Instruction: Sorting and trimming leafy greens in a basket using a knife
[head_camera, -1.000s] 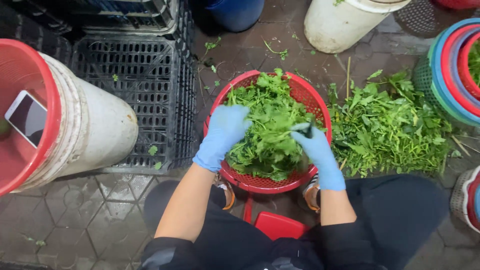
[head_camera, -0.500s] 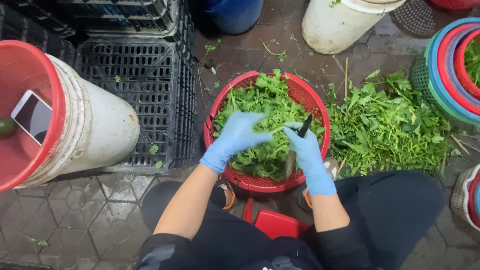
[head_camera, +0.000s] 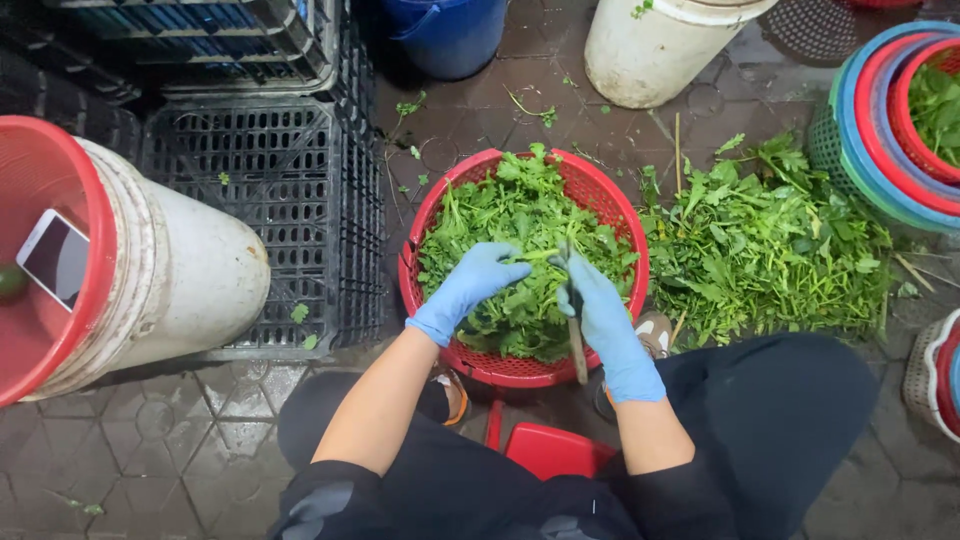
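Both gloved hands meet over the red basket (head_camera: 610, 205): the left hand (head_camera: 478, 285) pinches a stem (head_camera: 538, 256) lying three-to-nine, its fingers together. The right hand (head_camera: 597, 310) clamps a knife (head_camera: 575, 335), pointing six.

Two blue-gloved hands, left (head_camera: 478, 285) and right (head_camera: 598, 310); one red basket (head_camera: 620, 215) of greens at centre; two white buckets, at nine (head_camera: 190, 270) and one o'clock (head_camera: 650, 50); one phone (head_camera: 55, 258) at nine; one loose green pile (head_camera: 770, 240) at three.
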